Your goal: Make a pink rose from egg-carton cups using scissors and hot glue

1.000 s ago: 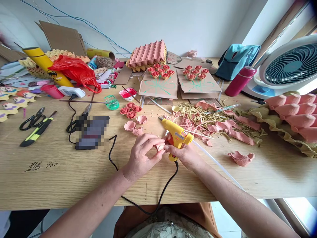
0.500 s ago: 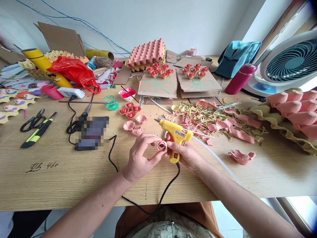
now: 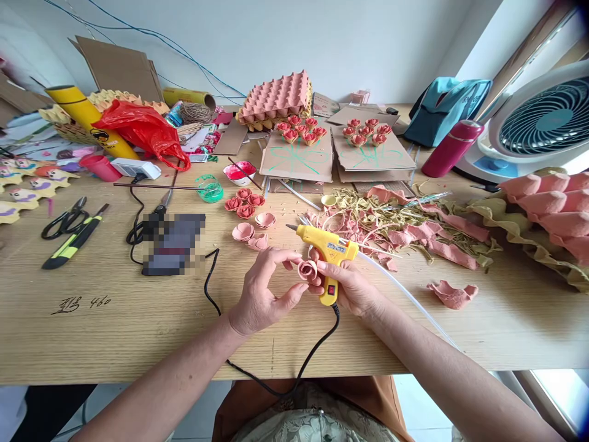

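A small pink rolled paper rose [image 3: 307, 269] is pinched between the fingertips of both hands above the wooden table [image 3: 115, 319]. My left hand [image 3: 262, 291] curls round it from the left. My right hand [image 3: 352, 285] grips the yellow glue gun [image 3: 329, 255] by its handle, nozzle pointing left, and its fingertips also touch the rose. The gun's black cord [image 3: 294, 368] trails off the near edge. Finished pink roses and cups [image 3: 248, 212] lie just beyond my hands.
A heap of pink and tan egg-carton scraps [image 3: 400, 224] lies right of the gun, with a loose pink piece [image 3: 453, 293]. Egg trays [image 3: 547, 205], a fan [image 3: 538, 123], a red bottle [image 3: 448, 156], scissors [image 3: 62, 221], a utility knife [image 3: 71, 244] and cardboard sheets with roses [image 3: 299, 153] surround the work spot.
The rose has turned between my fingers and now faces up as a rolled bud. Both hands and the glue gun shifted slightly right.
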Demonstrator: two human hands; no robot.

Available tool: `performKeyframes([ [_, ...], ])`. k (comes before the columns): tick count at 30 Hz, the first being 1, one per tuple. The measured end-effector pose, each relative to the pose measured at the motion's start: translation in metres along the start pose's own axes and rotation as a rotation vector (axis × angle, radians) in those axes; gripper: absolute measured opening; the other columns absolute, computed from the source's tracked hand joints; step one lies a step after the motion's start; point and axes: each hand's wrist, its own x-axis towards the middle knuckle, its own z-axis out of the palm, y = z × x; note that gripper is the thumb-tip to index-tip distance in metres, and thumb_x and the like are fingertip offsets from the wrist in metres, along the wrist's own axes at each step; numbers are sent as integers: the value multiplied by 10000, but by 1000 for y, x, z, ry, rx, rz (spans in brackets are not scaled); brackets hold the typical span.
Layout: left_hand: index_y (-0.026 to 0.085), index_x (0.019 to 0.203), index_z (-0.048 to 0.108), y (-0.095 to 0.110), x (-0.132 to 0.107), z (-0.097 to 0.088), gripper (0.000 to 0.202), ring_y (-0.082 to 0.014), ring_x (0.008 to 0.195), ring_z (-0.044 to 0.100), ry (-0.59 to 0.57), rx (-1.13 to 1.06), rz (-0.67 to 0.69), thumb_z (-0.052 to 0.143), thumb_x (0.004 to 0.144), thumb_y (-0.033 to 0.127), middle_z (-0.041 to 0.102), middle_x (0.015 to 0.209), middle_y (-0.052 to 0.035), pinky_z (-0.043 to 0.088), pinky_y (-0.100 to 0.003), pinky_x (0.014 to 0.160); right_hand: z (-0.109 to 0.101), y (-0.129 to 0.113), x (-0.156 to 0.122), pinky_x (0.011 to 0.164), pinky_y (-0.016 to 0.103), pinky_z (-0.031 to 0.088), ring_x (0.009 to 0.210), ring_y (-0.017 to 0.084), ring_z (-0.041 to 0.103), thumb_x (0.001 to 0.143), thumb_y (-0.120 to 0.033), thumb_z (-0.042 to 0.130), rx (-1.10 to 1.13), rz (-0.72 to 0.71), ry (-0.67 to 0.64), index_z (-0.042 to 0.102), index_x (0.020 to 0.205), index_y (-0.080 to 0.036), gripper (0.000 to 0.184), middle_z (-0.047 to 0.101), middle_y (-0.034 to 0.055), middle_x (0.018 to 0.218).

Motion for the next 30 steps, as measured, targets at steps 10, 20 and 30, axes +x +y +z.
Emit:
performKeyframes([
  [10, 212, 1185, 607, -1, 4, -2, 287, -176, 876, 634, -39, -22, 26, 623, 904, 161, 696, 1048, -62, 547, -347, 839, -1, 1, 2, 496, 188, 356, 569, 70, 433, 741, -346, 839, 30, 9, -29, 576, 852, -214, 315, 502, -49, 703],
  [20, 228, 1222, 635, -3, 8, -1, 291, -203, 1091, 637, -118, -107, 63, 621, 937, 174, 664, 1162, -81, 533, -388, 987, -2, 3, 1, 481, 182, 363, 565, 75, 445, 724, -364, 857, 12, 44, -11, 622, 831, -169, 324, 548, -19, 675],
  [30, 194, 1072, 661, -7, 4, -1, 202, -187, 934, 679, -37, -332, -236, 715, 878, 210, 719, 972, -60, 545, -333, 899, -4, 4, 1, 494, 205, 356, 588, 99, 451, 798, -451, 788, -141, -75, 29, 640, 861, -192, 305, 552, -14, 683],
])
